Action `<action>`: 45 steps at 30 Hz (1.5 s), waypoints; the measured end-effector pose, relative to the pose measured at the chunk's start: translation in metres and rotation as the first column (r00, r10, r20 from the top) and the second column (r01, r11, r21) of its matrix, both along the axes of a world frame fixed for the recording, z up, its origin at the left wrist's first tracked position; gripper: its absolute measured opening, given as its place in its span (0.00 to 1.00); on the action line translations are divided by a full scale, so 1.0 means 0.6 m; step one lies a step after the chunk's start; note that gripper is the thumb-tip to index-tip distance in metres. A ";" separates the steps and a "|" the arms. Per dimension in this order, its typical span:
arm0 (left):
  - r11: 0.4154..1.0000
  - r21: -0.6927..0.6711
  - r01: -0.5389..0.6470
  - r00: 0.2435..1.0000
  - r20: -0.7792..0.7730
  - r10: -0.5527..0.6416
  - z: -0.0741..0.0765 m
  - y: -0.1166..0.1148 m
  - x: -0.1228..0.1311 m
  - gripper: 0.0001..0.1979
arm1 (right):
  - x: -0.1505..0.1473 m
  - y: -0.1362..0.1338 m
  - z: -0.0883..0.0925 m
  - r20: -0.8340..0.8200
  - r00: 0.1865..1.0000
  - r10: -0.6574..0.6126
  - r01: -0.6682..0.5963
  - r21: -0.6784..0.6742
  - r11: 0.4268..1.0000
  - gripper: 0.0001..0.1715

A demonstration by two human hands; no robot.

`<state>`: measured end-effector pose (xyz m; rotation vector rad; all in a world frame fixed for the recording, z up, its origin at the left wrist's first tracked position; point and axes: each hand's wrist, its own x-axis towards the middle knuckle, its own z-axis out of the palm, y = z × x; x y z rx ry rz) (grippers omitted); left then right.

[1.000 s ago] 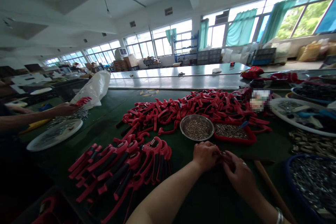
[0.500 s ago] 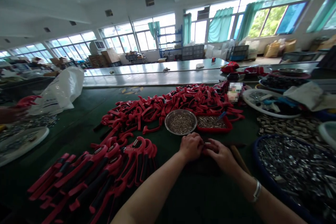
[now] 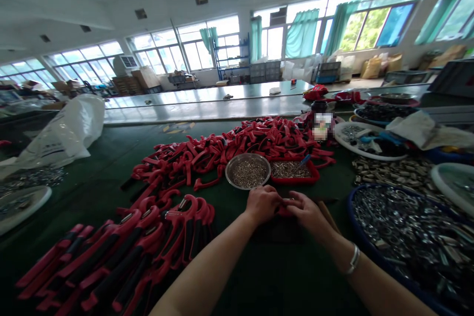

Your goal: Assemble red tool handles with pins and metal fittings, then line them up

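My left hand (image 3: 263, 204) is closed on a small red part (image 3: 284, 211), just in front of the round metal bowl (image 3: 248, 171) of small metal pieces. From the other side, my right hand (image 3: 304, 210) pinches the same part, its fingers bent over it. Much of the part is hidden by my fingers. A red tray (image 3: 314, 176) of small metal pins lies just beyond my hands. Behind the bowl spreads a heap of red handles (image 3: 207, 153). Red-and-black tools (image 3: 133, 242) lie in rows at the left front.
At the right stands a large blue-rimmed basin (image 3: 353, 217) of shiny metal parts. A wooden handle (image 3: 329, 217) lies beside my right hand. A white tray (image 3: 370, 153) sits farther back. A plastic bag (image 3: 83, 123) and another pale tray (image 3: 40, 200) are at the left.
The view has shifted, so the table contents and my hands appear slightly farther left. Another person's hand with a red piece at the far left is out of view now. My grip looks nearly unchanged.
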<state>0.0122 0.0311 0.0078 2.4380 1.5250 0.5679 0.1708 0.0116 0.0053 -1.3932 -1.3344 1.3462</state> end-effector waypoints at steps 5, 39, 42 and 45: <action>0.994 0.094 0.048 0.994 -0.105 -0.038 -0.002 -0.002 0.001 0.09 | 0.002 0.000 -0.011 0.069 0.997 -0.033 0.030 0.051 0.998 0.35; 0.985 0.128 0.119 0.990 0.057 -0.127 -0.026 0.005 -0.008 0.08 | 0.014 0.003 -0.049 0.198 0.980 0.006 -0.072 0.329 0.942 0.25; 0.980 0.156 0.124 0.990 0.040 -0.132 -0.030 0.006 -0.007 0.08 | 0.012 -0.001 -0.042 0.239 0.971 -0.001 -0.084 0.345 0.935 0.25; 0.971 0.197 0.137 0.990 -0.009 -0.138 -0.035 0.005 -0.008 0.09 | 0.012 -0.002 -0.037 0.256 0.967 -0.007 -0.086 0.352 0.932 0.25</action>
